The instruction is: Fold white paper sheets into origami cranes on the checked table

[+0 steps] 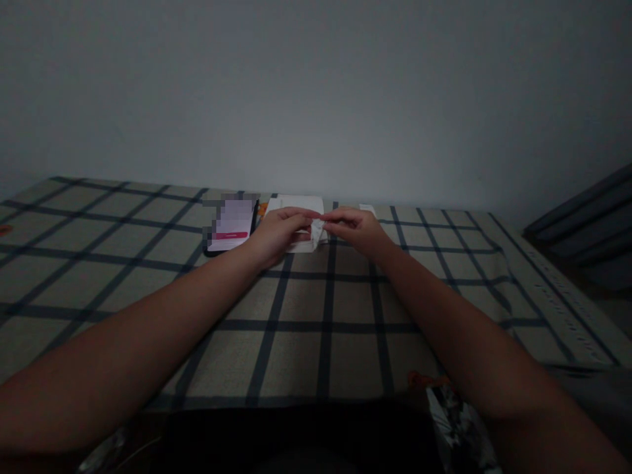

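White, thin and crinkled, a crumpled scrap (318, 234) (tissue or soft paper, perhaps; the dim light hides which) hangs between two bare hands at the centre of the view, above the far part of a checked tablecloth (301, 362). The left hand (280, 236) pinches its upper left side between thumb and fingers; the right hand (356, 227) pinches the upper right, thumb and forefinger close together. The fingertips of both hands nearly meet at its top, and the loose folds drop below them.

It looks very light and limp, with no stiffness of its own, so it probably bends wherever it is pressed and gives little grip trouble. If it is tissue, a hard pull would likely tear it. The gathered top edge seems the best hold, with a light pinch at each side and the loose lower folds left free.

Just beyond the left hand, partly covered by it, lies a flat white rectangular item (302, 203), either card or a box lid. Left of that hand is a smartphone (230, 245), its pale screen lit, with a pink bar near the bottom.
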A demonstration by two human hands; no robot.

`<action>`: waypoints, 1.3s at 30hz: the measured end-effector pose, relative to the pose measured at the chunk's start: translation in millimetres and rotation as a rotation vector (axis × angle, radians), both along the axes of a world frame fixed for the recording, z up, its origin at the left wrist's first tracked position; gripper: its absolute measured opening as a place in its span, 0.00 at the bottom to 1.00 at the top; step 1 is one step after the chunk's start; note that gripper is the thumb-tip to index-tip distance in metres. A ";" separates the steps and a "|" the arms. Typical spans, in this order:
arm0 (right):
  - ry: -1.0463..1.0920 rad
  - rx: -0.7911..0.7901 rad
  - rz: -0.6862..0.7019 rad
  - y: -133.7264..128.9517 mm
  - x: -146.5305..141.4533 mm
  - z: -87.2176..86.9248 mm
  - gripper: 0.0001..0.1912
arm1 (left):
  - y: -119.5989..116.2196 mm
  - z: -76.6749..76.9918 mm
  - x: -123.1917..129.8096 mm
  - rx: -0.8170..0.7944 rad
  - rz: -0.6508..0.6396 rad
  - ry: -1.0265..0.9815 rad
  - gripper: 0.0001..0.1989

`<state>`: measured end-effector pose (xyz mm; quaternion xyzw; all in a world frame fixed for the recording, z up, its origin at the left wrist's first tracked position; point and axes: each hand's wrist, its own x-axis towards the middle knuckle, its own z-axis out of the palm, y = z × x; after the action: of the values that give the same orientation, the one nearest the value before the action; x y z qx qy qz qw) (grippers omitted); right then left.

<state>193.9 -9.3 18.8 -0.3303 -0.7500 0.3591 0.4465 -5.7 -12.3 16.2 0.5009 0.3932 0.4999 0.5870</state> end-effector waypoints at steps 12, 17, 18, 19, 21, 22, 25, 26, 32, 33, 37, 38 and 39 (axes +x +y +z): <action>0.054 -0.166 0.011 4.9 5.3 -1.4 0.17 | -1.3 -0.4 -3.0 0.005 -0.166 0.030 0.13; 0.045 -0.180 0.019 5.9 5.0 -2.4 0.15 | -2.0 0.5 -2.3 0.030 -0.145 0.097 0.11; 0.041 -0.182 0.022 5.4 4.6 -2.2 0.15 | -2.8 1.2 -2.0 0.036 -0.138 0.115 0.11; 0.037 -0.184 0.023 4.9 4.2 -2.0 0.15 | -3.6 1.9 -1.6 0.044 -0.135 0.131 0.11; 0.026 -0.187 0.023 4.1 3.6 -1.8 0.15 | -5.0 3.2 -1.4 0.070 -0.135 0.167 0.12; 0.023 -0.185 0.022 4.1 3.6 -1.9 0.15 | -5.4 3.8 -1.4 0.087 -0.138 0.185 0.12; 0.011 -0.167 0.006 5.3 5.4 -3.1 0.14 | -5.7 4.5 -2.0 0.145 -0.144 0.218 0.14; 0.003 -0.157 0.001 6.0 6.4 -3.7 0.14 | -5.7 4.5 -2.2 0.158 -0.145 0.223 0.15; 0.011 -0.143 0.012 7.9 9.7 -4.2 0.15 | -7.0 5.5 -2.9 0.158 -0.142 0.199 0.17; 0.024 -0.153 0.021 7.9 9.4 -4.0 0.15 | -7.3 5.5 -3.0 0.153 -0.135 0.198 0.17; 0.075 -0.204 0.050 8.7 8.1 -4.5 0.15 | -6.2 3.5 -3.1 0.169 -0.110 0.202 0.17; 0.079 -0.213 0.055 9.0 7.8 -4.9 0.15 | -5.4 2.4 -3.1 0.186 -0.104 0.208 0.17; 0.083 -0.219 0.059 9.3 7.5 -5.3 0.15 | -4.4 1.0 -3.0 0.205 -0.098 0.218 0.17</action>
<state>201.5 0.0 13.4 -0.3398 -0.6966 0.4652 0.4276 -8.7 -16.7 17.3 0.6281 0.3765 0.4507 0.5105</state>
